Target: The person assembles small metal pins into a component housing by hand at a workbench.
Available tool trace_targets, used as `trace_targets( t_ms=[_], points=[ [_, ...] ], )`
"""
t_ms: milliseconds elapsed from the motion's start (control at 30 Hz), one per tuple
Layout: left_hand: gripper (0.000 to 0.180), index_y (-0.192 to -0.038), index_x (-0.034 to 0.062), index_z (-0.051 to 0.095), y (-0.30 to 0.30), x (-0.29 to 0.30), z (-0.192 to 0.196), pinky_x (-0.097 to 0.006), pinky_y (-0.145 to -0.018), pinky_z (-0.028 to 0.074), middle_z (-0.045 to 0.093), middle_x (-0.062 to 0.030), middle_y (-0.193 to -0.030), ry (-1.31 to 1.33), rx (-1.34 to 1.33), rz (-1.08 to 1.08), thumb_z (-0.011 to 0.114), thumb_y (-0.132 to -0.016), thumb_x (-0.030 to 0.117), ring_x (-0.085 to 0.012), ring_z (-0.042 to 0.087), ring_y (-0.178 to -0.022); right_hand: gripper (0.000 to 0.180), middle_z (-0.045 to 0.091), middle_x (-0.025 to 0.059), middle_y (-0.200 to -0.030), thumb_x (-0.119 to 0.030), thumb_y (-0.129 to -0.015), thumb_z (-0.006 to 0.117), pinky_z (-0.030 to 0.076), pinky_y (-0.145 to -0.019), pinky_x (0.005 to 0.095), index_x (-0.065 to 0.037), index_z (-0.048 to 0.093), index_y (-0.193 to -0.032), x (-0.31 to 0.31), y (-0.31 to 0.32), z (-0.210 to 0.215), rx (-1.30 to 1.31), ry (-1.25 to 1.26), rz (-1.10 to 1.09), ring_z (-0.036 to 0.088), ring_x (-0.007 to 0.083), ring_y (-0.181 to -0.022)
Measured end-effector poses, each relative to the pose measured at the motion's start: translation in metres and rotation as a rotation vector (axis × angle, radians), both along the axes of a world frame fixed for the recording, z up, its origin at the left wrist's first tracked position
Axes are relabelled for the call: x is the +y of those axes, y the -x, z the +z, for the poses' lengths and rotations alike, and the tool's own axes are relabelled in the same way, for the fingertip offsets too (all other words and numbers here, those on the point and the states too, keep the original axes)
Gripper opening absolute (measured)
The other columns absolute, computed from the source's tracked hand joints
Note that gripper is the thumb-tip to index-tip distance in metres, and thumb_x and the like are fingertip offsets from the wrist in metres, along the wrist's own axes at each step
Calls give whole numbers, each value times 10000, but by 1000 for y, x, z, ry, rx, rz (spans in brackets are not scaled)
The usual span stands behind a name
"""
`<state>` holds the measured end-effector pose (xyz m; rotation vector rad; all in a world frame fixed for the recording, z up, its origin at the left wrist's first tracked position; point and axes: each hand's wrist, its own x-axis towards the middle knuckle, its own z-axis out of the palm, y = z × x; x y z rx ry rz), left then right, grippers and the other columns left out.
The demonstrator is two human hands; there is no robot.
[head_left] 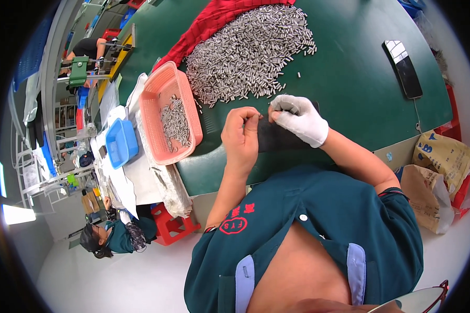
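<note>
My left hand (240,136), bare, is closed in a pinch, with thumb and forefinger together. Wearing a white glove with bare fingertips showing, my right hand (301,121) also pinches, a short gap from the left. What either hand holds is too small to make out. Both are above a dark mat (277,140) at the near edge of the green table (344,78). Beyond them lies a large heap of small silvery metal cylinders (245,55), partly on a red cloth (193,34). A pink plastic basket (147,99), left of my left hand, holds more cylinders.
A phone (406,73) with a cable lies at the right. Left of the basket is a blue tray (122,143) on a pale surface. A co-worker (121,232) sits near a red stool (172,227) at lower left. Paper sacks (425,195) stand at the right.
</note>
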<state>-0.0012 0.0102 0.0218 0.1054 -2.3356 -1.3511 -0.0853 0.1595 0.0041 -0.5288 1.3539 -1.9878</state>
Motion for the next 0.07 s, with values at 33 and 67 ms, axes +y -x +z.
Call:
trace_targets(
  t_ms=[33, 67],
  points=[
    [9, -932, 5, 554, 0, -3, 1, -246, -733, 454, 593, -65, -909, -23, -17, 31, 555, -932, 14, -124, 543, -800, 112, 593, 13, -834, -111, -870, 571, 408, -692, 210, -14, 605, -915, 2, 2, 3, 11, -33, 12, 511, 69, -775],
    [9, -932, 5, 554, -1, -5, 1, -246, -733, 454, 593, -65, -909, -20, -14, 39, 555, -932, 14, -124, 543, -800, 111, 594, 12, -831, -116, -868, 576, 412, -719, 225, -26, 612, -923, 4, 4, 3, -23, -88, 38, 512, 78, -792]
  ],
)
